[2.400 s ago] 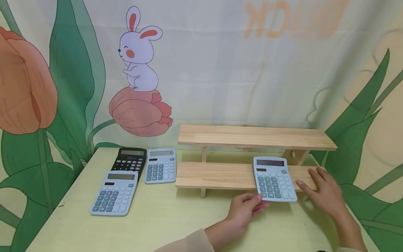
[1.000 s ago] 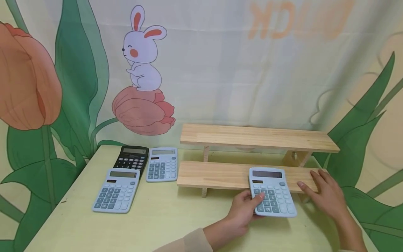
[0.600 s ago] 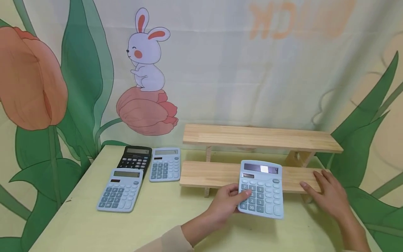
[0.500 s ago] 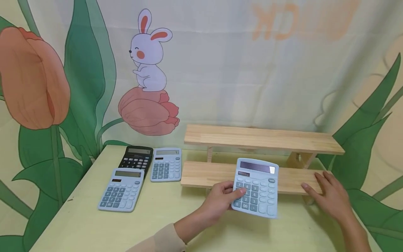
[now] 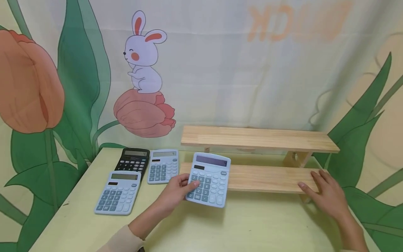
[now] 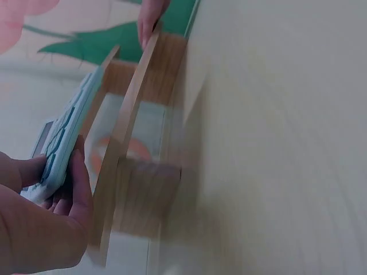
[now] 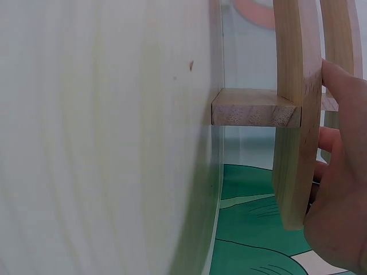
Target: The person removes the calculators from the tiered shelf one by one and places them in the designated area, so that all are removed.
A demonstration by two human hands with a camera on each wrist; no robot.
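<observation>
My left hand (image 5: 174, 190) grips a pale blue calculator (image 5: 211, 178) at its lower left, thumb over the keys and fingers behind it. In the left wrist view the calculator (image 6: 71, 129) is held tilted, raised off the shelf and table. It covers the left part of the lower board of a two-tier wooden shelf (image 5: 261, 178) in the head view. On the right end of that lower board rests my right hand (image 5: 327, 192), fingers extended over the top. The right wrist view shows this hand (image 7: 344, 189) against the board (image 7: 309, 74).
At the table's left, a pale blue calculator (image 5: 118, 192) overlaps the bottom of a black calculator (image 5: 133, 159). Another pale blue calculator (image 5: 163, 166) lies beside them, close to the shelf's left end. The upper board (image 5: 258, 136) stands behind, near the printed curtain (image 5: 220, 70).
The left hand has taken the calculator off the right part of the lower board and carried it left, thumb now over its keys. The right hand stays on the board.
</observation>
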